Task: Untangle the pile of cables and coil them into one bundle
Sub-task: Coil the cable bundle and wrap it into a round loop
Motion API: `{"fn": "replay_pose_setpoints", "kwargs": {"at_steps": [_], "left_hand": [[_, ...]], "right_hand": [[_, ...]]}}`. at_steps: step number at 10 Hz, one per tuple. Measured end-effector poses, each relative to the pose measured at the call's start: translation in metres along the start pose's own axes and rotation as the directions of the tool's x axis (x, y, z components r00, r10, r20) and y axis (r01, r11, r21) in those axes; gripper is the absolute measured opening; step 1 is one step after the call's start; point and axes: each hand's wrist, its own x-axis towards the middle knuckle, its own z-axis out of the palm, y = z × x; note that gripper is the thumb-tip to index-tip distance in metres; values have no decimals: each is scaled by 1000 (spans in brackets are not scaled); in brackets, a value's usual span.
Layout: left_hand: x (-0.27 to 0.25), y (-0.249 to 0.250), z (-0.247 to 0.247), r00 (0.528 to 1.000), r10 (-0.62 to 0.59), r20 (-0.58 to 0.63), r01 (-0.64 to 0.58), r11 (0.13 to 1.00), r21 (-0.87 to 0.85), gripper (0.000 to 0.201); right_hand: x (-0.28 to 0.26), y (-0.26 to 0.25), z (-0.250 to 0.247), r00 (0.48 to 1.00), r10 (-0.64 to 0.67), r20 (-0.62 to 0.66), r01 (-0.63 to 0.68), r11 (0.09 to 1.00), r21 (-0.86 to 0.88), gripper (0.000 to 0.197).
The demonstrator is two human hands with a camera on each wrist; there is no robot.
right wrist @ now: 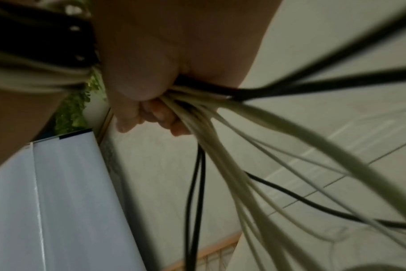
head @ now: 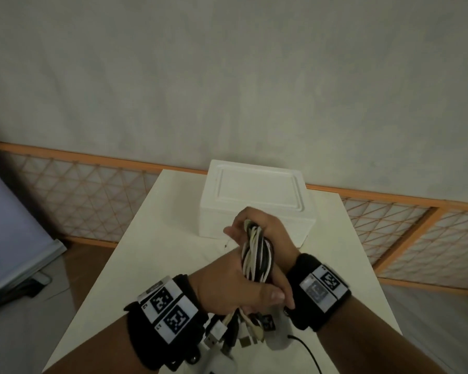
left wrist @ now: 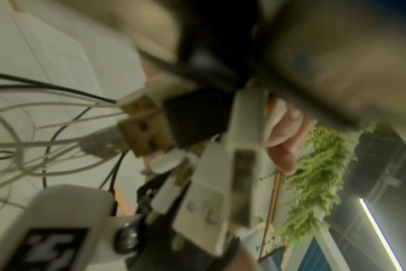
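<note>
A plain grey wall [head: 227,76] with an orange-framed lattice rail [head: 87,190] along its foot backs the pale surface [head: 152,238] I am working over, and a white foam box [head: 257,203] sits on that surface just beyond my fingers. Both my hands hold the bundle of cables [head: 257,255] up above the surface, in front of the box. My right hand [head: 265,228] grasps the upper end: its fingers [right wrist: 160,113] are curled round the white and black strands, which fan out past the fingertips in the right wrist view. My left hand [head: 233,284] clenches the lower end of the same bundle, thumb laid across it and pointing toward my right wrist. Below the left fingers the cable ends hang loose; a cluster of USB plugs [head: 235,333] dangles there, white and black, close to my left wristband [head: 168,311]. In the left wrist view those plugs [left wrist: 209,183] fill the middle of the frame, blurred, with a fingertip [left wrist: 283,159] curled beside them and thin white and black cable loops spreading off to one side. One thin black cable [head: 308,352] trails down past the near edge of the surface, below my right wristband [head: 319,290]. Green foliage [left wrist: 313,183] shows behind the fingertip.
</note>
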Motion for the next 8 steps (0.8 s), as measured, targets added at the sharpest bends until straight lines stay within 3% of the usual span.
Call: {"fn": "replay_pose_setpoints", "kwargs": {"at_steps": [1,2,3,4,5,6,7,8], "left_hand": [[0,0,0,996,64,-68,-71,992,-101,15],[2,-2,-3,985,102,-141,-119,985,-123,21],[3,-14,-3,981,63,-185,-108,963,-247,41],[6,-11,-14,962,113,-248,-150,979,-135,43],[3,-11,-29,918,170,-358,-240,957,-161,39],[-2,-13,-34,924,196,-328,-249,960,-127,41],[-6,-11,-31,940,236,-246,-259,964,-64,44],[-6,-9,-32,940,247,-237,-278,955,-106,44]], "right_hand": [[-4,10,13,967,218,129,-244,939,243,27],[-7,8,20,942,295,161,-334,875,350,30],[-18,-5,16,843,476,250,-498,514,698,54],[-32,49,44,928,239,286,-340,859,384,80],[-51,35,46,980,-170,108,172,985,-15,46],[-51,23,40,952,-266,154,235,953,193,40],[-43,20,23,966,-176,192,157,981,110,31],[-38,25,12,951,-140,277,189,969,-158,49]]}}
